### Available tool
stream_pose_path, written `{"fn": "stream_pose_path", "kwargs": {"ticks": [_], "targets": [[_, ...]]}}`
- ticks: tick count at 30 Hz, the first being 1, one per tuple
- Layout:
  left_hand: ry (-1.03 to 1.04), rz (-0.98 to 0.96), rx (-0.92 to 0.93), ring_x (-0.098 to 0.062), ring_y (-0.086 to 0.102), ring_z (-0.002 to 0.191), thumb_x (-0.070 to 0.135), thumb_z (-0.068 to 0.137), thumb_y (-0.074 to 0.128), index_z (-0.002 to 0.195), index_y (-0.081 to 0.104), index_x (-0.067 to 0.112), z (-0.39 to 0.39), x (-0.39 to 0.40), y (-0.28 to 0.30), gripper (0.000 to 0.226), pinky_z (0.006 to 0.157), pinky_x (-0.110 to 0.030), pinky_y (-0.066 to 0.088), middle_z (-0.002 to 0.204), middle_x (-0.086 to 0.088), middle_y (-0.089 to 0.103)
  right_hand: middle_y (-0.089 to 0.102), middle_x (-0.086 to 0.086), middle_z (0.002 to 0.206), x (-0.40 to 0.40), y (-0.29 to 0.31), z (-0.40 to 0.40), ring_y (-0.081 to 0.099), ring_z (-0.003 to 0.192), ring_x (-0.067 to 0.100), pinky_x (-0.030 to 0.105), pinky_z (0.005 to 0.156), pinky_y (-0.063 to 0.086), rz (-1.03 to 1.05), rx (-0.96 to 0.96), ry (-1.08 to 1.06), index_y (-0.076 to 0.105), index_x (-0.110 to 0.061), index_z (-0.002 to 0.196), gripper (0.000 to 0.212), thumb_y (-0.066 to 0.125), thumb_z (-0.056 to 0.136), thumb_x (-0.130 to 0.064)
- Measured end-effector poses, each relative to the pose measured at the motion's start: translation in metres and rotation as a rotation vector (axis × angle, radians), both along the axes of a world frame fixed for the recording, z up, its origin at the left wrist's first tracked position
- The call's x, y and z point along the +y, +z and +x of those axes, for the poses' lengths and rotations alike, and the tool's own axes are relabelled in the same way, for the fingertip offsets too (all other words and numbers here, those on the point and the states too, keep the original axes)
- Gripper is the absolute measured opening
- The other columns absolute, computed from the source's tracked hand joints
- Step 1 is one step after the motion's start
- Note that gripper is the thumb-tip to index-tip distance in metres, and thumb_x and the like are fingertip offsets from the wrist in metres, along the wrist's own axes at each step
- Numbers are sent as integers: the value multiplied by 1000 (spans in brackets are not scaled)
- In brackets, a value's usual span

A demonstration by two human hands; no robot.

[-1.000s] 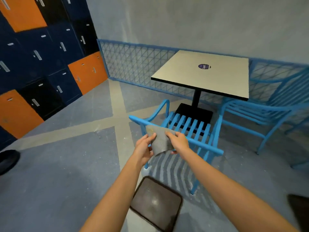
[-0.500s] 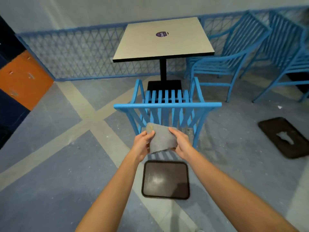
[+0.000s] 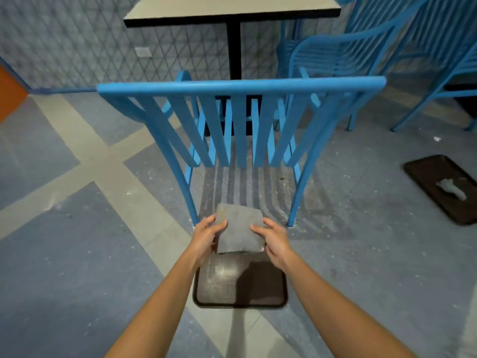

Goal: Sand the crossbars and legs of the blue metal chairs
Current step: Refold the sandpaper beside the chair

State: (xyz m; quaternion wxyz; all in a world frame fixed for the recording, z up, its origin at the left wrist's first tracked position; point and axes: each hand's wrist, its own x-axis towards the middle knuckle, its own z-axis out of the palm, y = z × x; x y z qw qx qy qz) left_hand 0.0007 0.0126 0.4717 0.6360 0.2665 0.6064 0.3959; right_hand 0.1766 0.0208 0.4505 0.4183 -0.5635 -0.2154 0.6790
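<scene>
A blue metal chair (image 3: pixel 240 86) stands right in front of me with its slatted back toward me and its two rear legs on the floor. Below the backrest, between those legs, I hold a grey sheet of sandpaper (image 3: pixel 238 232) flat with both hands. My left hand (image 3: pixel 206 237) pinches its left edge and my right hand (image 3: pixel 273 240) pinches its right edge. The sheet hangs clear of the chair, just above a brown tray.
A dark brown tray (image 3: pixel 240 288) lies on the floor under my hands. A second tray (image 3: pixel 444 187) with a grey scrap lies at the right. More blue chairs (image 3: pixel 361 47) stand at the back right, beside a table (image 3: pixel 232 9) on a black post.
The view has closed in on the chair and tilted down. My hands with the sandpaper have dropped from near the backrest to the height of the rear legs' feet.
</scene>
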Motion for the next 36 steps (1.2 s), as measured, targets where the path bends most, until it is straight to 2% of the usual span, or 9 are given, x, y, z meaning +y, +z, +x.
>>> {"fn": "stream_pose_path", "kwargs": {"ticks": [3, 10, 12, 15, 18, 25, 30, 32, 36], "targets": [[-22, -33, -12, -18, 72, 90, 12, 89, 64, 116, 67, 13, 2, 6, -73, 27, 70, -30, 57, 106, -8, 73, 74, 0, 94, -2, -71, 1, 71, 85, 12, 25, 73, 58, 30, -87, -13, 68, -18, 96, 28, 69, 81, 5], [-74, -26, 98, -17, 70, 91, 8, 88, 66, 121, 61, 19, -1, 4, -217, 35, 60, -25, 55, 101, -3, 74, 68, 0, 107, -1, -213, 4, 64, 95, 9, 16, 66, 51, 114, -299, 77, 65, -17, 107, 36, 72, 78, 3], [-95, -24, 129, -24, 68, 98, 5, 88, 65, 125, 57, 15, -1, 8, -257, 39, 68, -31, 56, 107, -9, 71, 68, 2, 106, 6, -258, 4, 65, 91, 10, 18, 66, 53, 116, -340, 98, 64, -14, 113, 43, 74, 76, 4], [-119, -18, 160, -30, 66, 104, 1, 89, 62, 126, 54, 12, 1, 11, -311, 40, 78, -40, 56, 112, -15, 68, 67, 4, 111, 10, -317, 3, 64, 99, 18, 31, 78, 58, 111, -405, 113, 62, -12, 118, 51, 76, 72, 5], [-135, 0, 184, -31, 63, 106, -2, 88, 61, 126, 52, 9, 2, 15, -360, 40, 85, -47, 55, 116, -17, 65, 64, 2, 114, 14, -370, 3, 61, 105, 18, 29, 78, 57, 114, -437, 121, 63, -15, 116, 53, 77, 70, 5], [-103, -9, 266, -17, 64, 84, -13, 85, 60, 120, 51, 4, 6, 13, -432, 40, 62, -21, 54, 99, -11, 66, 66, -1, 105, 12, -439, 2, 63, 100, 17, 20, 71, 55, 82, -491, 174, 64, -14, 115, 52, 79, 68, 4], [-131, -23, 345, -13, 62, 84, -11, 85, 61, 117, 51, 5, 5, 16, -460, 38, 65, -25, 50, 100, -9, 66, 68, 2, 106, 10, -460, -2, 66, 98, 20, 37, 81, 58, 71, -575, 208, 65, -17, 114, 52, 77, 68, 2], [-130, -22, 363, -17, 64, 86, -9, 84, 63, 116, 50, 7, 6, 17, -464, 38, 66, -27, 51, 105, -14, 67, 62, 2, 109, 9, -463, -3, 63, 101, 21, 37, 84, 57, 76, -634, 214, 63, -16, 116, 52, 75, 69, 3], [-167, 11, 503, -22, 63, 98, 0, 80, 71, 116, 53, 9, 9, 14, -464, 40, 81, -36, 54, 106, -7, 65, 47, -1, 108, 5, -464, -3, 57, 104, 19, 32, 90, 54, 117, -758, 239, 62, -11, 120, 53, 75, 70, 3]]}}
